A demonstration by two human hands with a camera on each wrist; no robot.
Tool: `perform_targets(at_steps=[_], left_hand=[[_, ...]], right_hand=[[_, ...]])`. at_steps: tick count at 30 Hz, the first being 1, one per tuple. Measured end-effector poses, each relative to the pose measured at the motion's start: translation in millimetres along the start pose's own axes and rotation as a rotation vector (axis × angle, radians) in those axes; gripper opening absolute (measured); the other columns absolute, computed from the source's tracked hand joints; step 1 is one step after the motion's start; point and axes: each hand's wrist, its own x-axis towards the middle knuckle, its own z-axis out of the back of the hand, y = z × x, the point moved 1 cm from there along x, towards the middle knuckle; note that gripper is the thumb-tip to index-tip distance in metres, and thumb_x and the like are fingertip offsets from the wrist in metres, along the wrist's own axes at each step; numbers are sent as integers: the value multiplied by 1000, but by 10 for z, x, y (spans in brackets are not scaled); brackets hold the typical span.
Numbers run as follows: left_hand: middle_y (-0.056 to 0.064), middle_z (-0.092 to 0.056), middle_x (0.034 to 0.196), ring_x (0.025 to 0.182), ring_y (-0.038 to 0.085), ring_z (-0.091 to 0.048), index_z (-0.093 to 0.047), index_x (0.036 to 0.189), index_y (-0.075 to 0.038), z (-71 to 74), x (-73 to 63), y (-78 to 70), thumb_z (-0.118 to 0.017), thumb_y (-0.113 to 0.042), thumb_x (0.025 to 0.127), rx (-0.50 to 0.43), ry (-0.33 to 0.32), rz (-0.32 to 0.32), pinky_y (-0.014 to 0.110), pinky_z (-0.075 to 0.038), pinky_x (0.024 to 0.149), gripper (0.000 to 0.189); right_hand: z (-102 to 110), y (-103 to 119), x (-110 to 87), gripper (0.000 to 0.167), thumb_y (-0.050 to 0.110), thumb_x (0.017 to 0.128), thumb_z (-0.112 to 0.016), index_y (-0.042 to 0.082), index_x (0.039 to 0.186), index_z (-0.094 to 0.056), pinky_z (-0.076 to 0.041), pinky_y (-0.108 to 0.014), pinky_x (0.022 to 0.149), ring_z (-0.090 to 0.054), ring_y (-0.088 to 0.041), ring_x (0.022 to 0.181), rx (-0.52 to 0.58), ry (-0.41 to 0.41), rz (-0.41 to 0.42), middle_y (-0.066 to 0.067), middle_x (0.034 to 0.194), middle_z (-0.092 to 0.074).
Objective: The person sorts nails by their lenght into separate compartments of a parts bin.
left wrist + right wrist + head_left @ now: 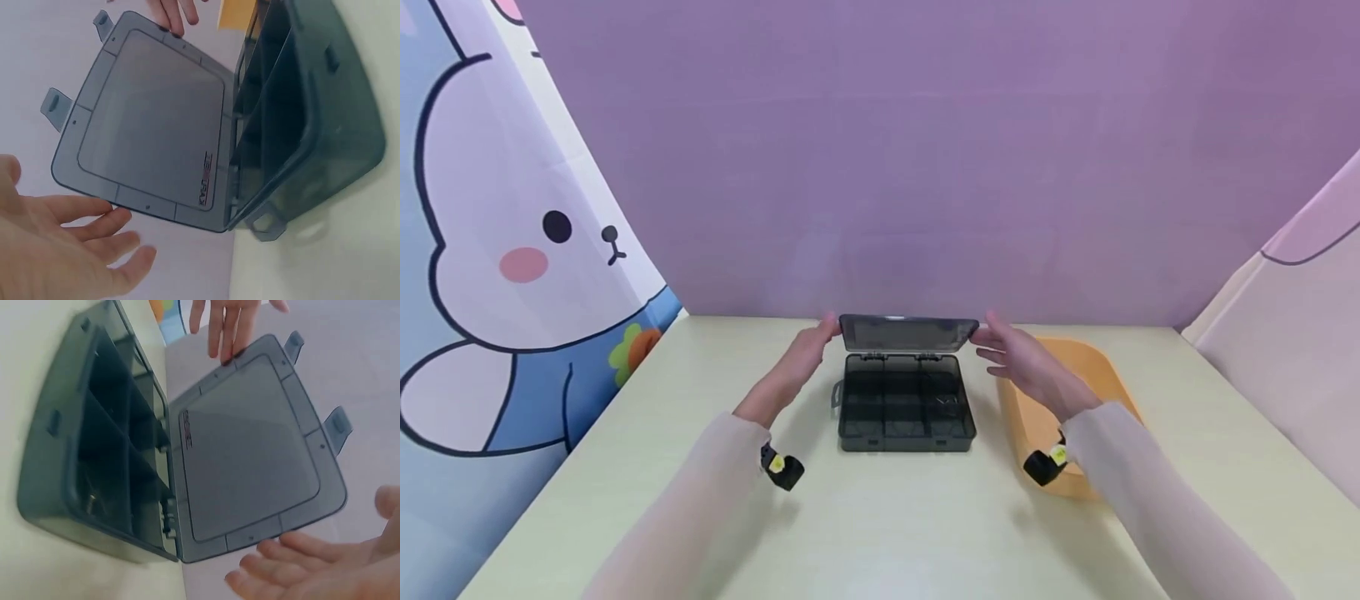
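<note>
A dark translucent compartment box (pixel 906 444) sits on the table, its hinged lid (pixel 910 335) raised and tilted back. Along the lid's left edge, the fingertips of my left hand (pixel 797 362) touch it with fingers extended and thumb apart. My right hand (pixel 1030 362) meets the opposite edge the same way, fingers spread and fairly straight. Two latch tabs (pixel 57 107) stick out from the lid's free edge, seen in the left wrist view. A small shiny thing (pixel 92 503) lies in a compartment near the box's right front; its kind is too unclear to tell.
An orange tray (pixel 1093 358) stands to the right of the box, partly beneath my right forearm. A small loop handle (pixel 836 394) juts from the box's left side. Behind the pale table (pixel 880 525) rises a purple backdrop (pixel 880 167); a cartoon-printed cloth (pixel 490 208) hangs at left.
</note>
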Motion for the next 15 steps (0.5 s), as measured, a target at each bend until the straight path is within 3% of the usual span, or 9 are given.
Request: perform_targets(at_steps=[4,9,15], left_hand=[[17,-24,156,146,33,-14,-33,147,0,-70,-116,48,-15,-49,103,44,-32,27,52,-12,118,68],[22,-23,155,145,36,-16,-28,148,3,-145,-243,139,-17,-49,103,97,-37,43,50,-14,118,69],[18,-14,159,148,34,-5,-21,151,-2,-209,-339,303,-19,-50,103,139,-25,59,51,-5,119,68]], right_hand=[[-105,-42,-107,68,42,105,-17,-11,147,-18,-15,-53,117,-12,-41,145,-64,-28,-10,-26,156,-17],[-223,-100,-211,68,44,104,-19,-6,150,-11,-14,-53,117,-10,-40,145,-132,-57,-42,-25,157,-14],[-342,-217,-249,67,44,104,-20,-4,151,-15,-14,-52,118,-9,-41,145,-133,-69,-66,-23,158,-9]])
